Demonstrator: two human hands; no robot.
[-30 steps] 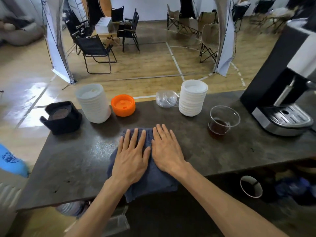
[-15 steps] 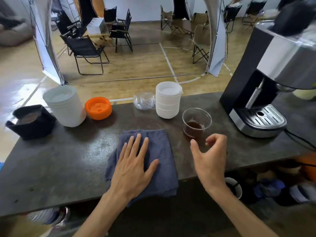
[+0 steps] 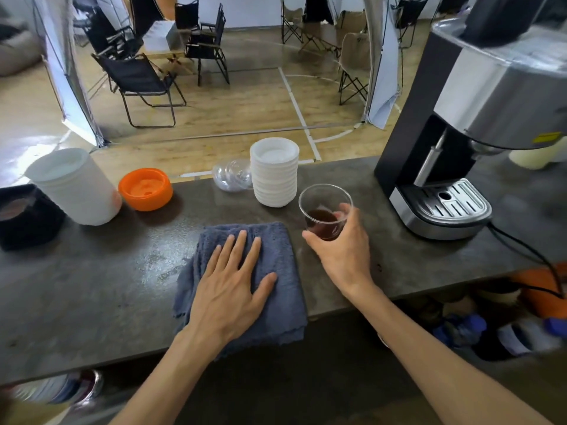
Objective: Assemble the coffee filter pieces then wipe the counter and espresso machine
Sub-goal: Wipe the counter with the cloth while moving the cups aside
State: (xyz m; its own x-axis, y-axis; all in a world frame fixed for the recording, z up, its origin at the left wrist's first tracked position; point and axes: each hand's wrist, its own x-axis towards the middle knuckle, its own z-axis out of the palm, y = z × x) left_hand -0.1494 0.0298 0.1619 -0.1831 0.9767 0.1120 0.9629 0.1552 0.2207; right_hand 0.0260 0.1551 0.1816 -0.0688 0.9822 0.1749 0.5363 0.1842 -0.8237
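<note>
Head view: my left hand (image 3: 228, 289) lies flat on the towel (image 3: 276, 271), fingers straight and a little spread, thumb out toward 3 o'clock. The towel is folded, blue-grey, and sits on the table (image 3: 92, 286) with its near edge hanging just over the table's front lip at 6 o'clock.

My right hand (image 3: 343, 250) is curled round the glass (image 3: 325, 210), thumb on the near side, fingertips showing through the far wall. The glass is clear, upright, with dark coffee in the bottom; I cannot tell whether its base touches the table. It stands just at 2 o'clock from the towel.

At 3 o'clock from the glass is the machine (image 3: 478, 124), black and steel, its drip tray (image 3: 445, 204) facing me, apart from my right hand. A black cable (image 3: 527, 250) runs from its base off the table edge toward 4 o'clock.

At 11 o'clock from the glass, just beside it, a stack of white filters (image 3: 274, 173) stands upright. Touching that stack at its 9 o'clock lies a clear dome lid (image 3: 231, 176). Farther toward 9 o'clock sits an orange lid (image 3: 145, 188), then a taller white stack (image 3: 73, 185) just beside it, then a black box (image 3: 27, 216) at the table's left end, blurred
</note>
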